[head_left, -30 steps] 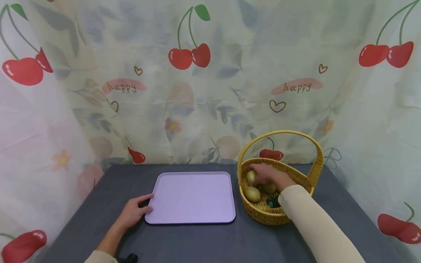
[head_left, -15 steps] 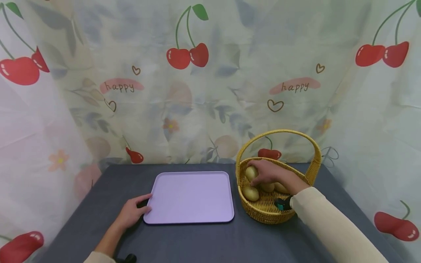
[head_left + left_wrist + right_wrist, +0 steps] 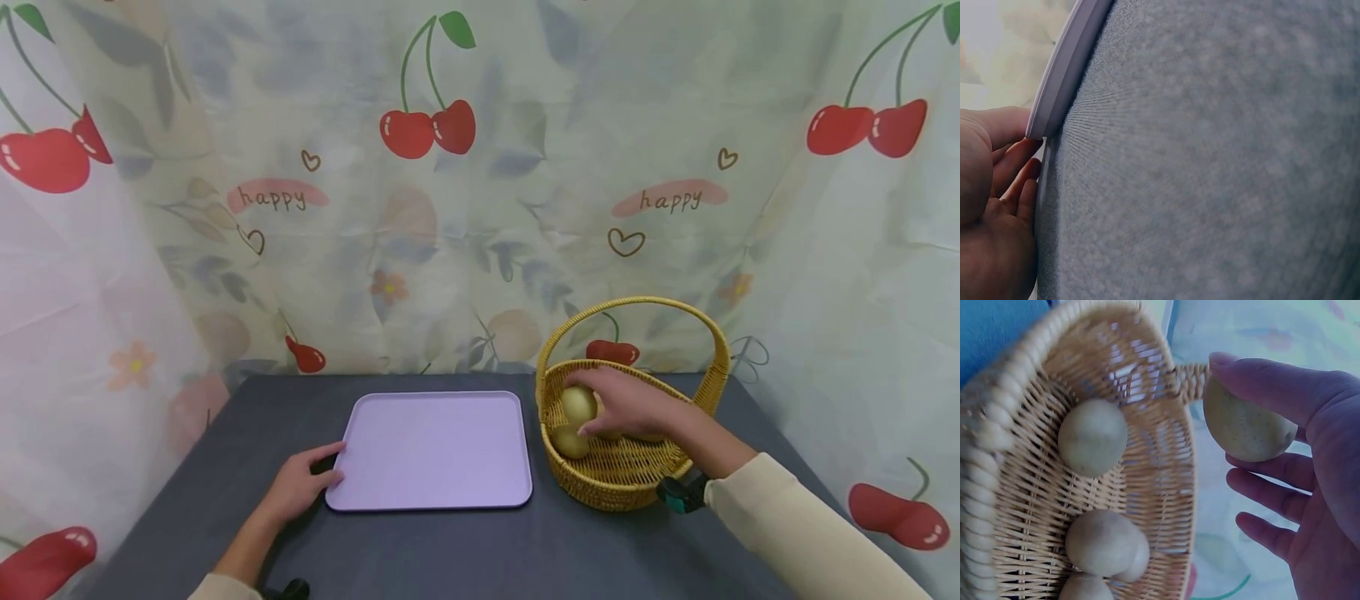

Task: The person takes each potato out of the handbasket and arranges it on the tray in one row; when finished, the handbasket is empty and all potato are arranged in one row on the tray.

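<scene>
Pinches a yellowish potato-like item (image 3: 580, 406) over the wicker basket (image 3: 611, 498) with right hand (image 3: 628, 400); touches the purple tray (image 3: 431, 450) with left hand (image 3: 296, 486), fingers spread. Reads "happy" twice on the curtain (image 3: 480, 200).

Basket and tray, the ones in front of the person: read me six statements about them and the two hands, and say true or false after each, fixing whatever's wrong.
1. The left hand touches the edge of the tray. True.
2. The tray is bright green. False: it is light purple.
3. The right hand holds a round item. True.
4. More round items lie in the basket. True.
5. In the head view, the tray lies right of the basket. False: it lies left.
6. The right hand rests on the tray. False: it is at the basket.
</scene>
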Demonstrator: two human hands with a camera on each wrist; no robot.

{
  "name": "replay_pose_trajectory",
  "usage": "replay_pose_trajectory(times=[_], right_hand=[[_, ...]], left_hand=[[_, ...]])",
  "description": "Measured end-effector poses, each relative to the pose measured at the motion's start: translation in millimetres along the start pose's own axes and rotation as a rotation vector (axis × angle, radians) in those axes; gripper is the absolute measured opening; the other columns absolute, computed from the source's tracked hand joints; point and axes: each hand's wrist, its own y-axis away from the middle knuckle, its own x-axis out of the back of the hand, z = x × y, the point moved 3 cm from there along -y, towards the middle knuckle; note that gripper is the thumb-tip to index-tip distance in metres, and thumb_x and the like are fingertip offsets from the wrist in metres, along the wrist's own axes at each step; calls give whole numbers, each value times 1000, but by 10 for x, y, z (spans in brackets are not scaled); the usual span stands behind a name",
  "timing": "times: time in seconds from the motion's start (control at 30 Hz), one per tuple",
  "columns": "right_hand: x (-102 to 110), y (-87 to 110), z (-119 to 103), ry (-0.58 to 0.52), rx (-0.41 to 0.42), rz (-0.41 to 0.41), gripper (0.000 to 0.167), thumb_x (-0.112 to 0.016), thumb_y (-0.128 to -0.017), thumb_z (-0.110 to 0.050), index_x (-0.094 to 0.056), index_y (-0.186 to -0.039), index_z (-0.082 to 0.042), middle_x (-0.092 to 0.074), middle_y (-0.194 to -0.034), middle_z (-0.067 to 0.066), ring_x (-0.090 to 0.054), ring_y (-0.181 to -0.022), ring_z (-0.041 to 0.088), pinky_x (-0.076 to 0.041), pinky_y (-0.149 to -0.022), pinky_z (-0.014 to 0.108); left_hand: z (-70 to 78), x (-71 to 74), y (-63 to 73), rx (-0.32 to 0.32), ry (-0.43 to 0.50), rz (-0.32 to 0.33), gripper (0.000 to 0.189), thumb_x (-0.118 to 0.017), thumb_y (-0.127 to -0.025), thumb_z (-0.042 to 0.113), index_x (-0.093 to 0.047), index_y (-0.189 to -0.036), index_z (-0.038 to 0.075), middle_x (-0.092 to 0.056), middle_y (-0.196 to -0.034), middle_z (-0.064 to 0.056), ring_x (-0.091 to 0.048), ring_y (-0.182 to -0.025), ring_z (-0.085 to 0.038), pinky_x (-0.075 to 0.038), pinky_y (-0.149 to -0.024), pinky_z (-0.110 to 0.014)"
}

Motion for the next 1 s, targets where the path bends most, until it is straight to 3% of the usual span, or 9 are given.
replay_pose_trajectory(times=[0.47,1.0], right_hand=[[-7,142,-491,0,81,19,64,-82,-77,-36,-57,-131,-13,-57,-117,-2,-51,-101,18,-49,-76,36],[-305,-182,-940,-46,149,76,66,-82,-78,-31,-54,-135,-12,-58,-120,4,-54,-103,20,-49,-81,38]], left_hand=[[-17,8,11,-2,6,3,47,-67,-90,13,-58,-135,4,-50,-139,-24,-40,-131,-44,-29,-106,-61],[-27,-10,-7,-3,5,3,47,-67,-91,14,-58,-135,5,-50,-140,-23,-41,-132,-43,-29,-106,-60]])
